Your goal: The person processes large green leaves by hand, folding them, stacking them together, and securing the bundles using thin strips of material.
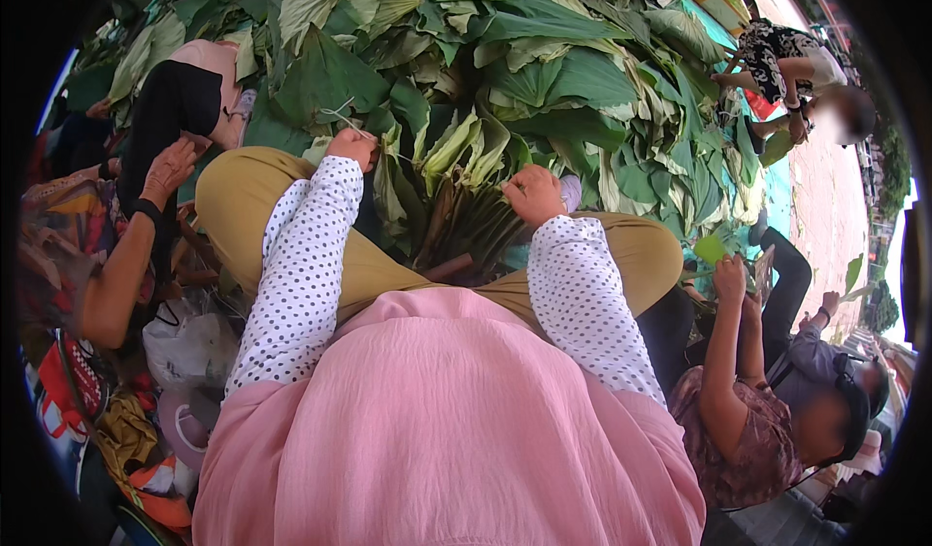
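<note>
Head view: we have the leaf bundle [466, 153] between legs in mustard trousers [631, 245], just this side of the big leaf pile [553, 70]; the bundle's pale folded blades point away from the body, its dark stems [476, 231] toward it; the left hand [351, 146] is just left of the bundle, fingers curled and pinching a thin white string [338, 114]; the right hand [534, 195] is at the bundle's right, fingers bent, tips by the stems; we cannot tell if they grip or only rest; white dotted sleeves [309, 255] and a pink top [447, 420] are on the bundle's near side; well left of the bundle we log a co-worker's hand [167, 172], fingers loosely extended, plus a translucent plastic bag [189, 342]; well right of it, another co-worker's raised hand [730, 279], fingers bent, near a small green leaf [711, 248]; farther right, beyond the bundle, a person in black-and-white patterned clothing [772, 51] bends over.
</note>
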`<state>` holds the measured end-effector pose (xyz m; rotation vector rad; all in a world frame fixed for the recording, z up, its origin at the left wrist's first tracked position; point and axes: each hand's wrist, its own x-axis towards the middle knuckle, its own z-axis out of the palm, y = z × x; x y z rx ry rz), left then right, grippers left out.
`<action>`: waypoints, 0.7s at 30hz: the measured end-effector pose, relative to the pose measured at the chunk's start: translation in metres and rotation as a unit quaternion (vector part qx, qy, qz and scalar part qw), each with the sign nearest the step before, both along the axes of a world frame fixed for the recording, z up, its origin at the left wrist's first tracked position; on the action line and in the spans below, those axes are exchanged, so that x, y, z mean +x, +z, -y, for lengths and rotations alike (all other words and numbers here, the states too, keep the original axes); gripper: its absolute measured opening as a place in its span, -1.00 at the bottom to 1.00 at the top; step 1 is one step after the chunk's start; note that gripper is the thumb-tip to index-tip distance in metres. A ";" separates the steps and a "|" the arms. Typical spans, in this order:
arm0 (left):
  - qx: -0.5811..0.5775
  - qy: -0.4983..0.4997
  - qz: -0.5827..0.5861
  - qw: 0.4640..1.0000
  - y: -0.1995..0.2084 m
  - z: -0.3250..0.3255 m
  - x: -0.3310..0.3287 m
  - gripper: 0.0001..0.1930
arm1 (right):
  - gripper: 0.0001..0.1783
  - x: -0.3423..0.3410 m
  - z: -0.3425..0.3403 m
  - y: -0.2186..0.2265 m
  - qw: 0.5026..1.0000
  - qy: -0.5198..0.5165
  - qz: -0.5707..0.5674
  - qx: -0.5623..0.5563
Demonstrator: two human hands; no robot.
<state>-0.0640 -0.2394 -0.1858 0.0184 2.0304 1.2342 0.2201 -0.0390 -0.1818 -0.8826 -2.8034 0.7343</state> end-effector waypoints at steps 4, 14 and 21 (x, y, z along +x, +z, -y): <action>0.015 -0.003 0.012 1.000 -0.002 0.003 0.000 -0.93 | -0.75 -0.006 0.003 0.012 0.993 -0.006 0.116 -0.011; 0.019 -0.006 0.014 1.000 0.001 -0.001 0.003 -0.93 | -0.78 0.000 0.001 -0.001 0.996 0.004 0.082 -0.030; 0.025 -0.004 0.020 0.999 -0.002 0.001 0.001 -0.93 | -0.78 -0.001 0.007 0.004 0.993 0.037 0.102 0.044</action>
